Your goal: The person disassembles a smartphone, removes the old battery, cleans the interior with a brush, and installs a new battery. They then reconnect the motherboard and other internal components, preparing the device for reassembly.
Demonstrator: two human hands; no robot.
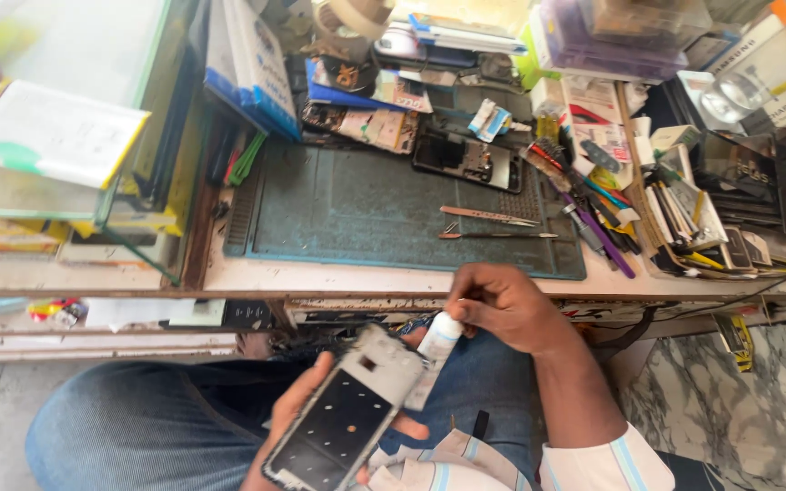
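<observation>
my left hand (307,414) cradles a phone frame (346,420) over my lap, fingers curled under it, thumb on the left edge, so that grip is clamped on the frame. my right hand (502,305) pinches a small white tube (436,344), its lower end pointing down beside the frame's top right corner; whether they touch i can't tell. both sit below the bench (229,273) edge. up on the green mat (366,205) lie two tweezers (493,225) side by side, with an opened phone (466,159) at the mat's far edge.
</observation>
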